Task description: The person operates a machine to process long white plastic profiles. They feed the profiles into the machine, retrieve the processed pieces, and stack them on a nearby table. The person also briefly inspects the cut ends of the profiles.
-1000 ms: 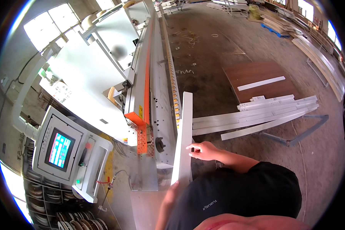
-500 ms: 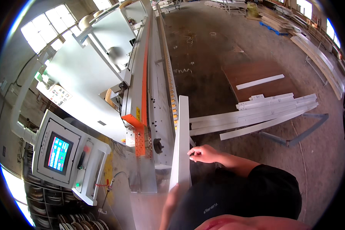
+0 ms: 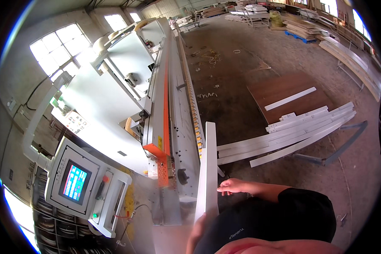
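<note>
A long white board (image 3: 211,165) stretches away from my body beside the machine's edge, and a lower white strip or face (image 3: 201,186) shows along its left side. Close to my body, my left hand (image 3: 200,224) is closed on the board's near part, its fingers partly hidden by the board. My right hand (image 3: 232,186) reaches in from the right with curled fingers. Its fingertips meet the board's right edge; whether they pinch it or only rest there cannot be made out.
Left of the board runs a long machine with an orange guard (image 3: 156,152) and a row of yellow rollers (image 3: 195,122). A control panel (image 3: 74,182) with a lit screen stands at the near left. White strips (image 3: 283,135) lie on a stand at right, by a brown panel (image 3: 279,93).
My view has tilted up, so the whole scene sits lower and slightly right. The board and both hands keep nearly the same place beside the machine.
</note>
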Demonstrator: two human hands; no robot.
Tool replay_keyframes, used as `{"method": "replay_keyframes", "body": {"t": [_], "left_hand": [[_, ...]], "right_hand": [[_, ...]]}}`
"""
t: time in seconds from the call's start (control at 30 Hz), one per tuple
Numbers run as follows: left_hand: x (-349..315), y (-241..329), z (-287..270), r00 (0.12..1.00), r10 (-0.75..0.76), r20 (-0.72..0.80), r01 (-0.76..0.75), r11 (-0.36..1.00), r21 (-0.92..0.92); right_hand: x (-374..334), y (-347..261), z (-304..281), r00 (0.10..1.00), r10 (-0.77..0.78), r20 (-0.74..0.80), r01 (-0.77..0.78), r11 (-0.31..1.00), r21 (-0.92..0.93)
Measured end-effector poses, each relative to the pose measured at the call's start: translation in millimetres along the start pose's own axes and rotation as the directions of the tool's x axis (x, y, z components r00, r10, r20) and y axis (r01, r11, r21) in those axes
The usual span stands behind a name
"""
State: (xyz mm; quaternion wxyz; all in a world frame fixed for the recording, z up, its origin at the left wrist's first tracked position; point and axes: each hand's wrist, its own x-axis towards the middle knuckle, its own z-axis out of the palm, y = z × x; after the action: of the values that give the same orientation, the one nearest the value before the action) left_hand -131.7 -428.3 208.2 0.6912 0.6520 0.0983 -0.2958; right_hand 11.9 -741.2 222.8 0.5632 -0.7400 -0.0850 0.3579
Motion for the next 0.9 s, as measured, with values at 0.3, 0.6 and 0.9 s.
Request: {"method": "replay_keyframes", "body": {"t": [0.3,0.6,0.9], "left_hand": [[-4.3,6.2,10.6,0.999,-0.010,0.037,0.001,0.977,0.215],[-4.5,-17.7,1.6,0.993,0.020,0.115,-0.027,0.998,0.058],[-16.1,-33.9,-8.4,1.000,-0.012,0.027,0.011,1.000,0.016]], "right_hand": [[-16.0,-6.2,20.3,0.991,0.027,0.128,-0.033,0.998,0.046],[-9.3,3.6,36.0,0.994,0.067,0.088,-0.075,0.993,0.092],[2.9,9.6,55.1,0.991,0.077,0.112,-0.088,0.991,0.100]]}}
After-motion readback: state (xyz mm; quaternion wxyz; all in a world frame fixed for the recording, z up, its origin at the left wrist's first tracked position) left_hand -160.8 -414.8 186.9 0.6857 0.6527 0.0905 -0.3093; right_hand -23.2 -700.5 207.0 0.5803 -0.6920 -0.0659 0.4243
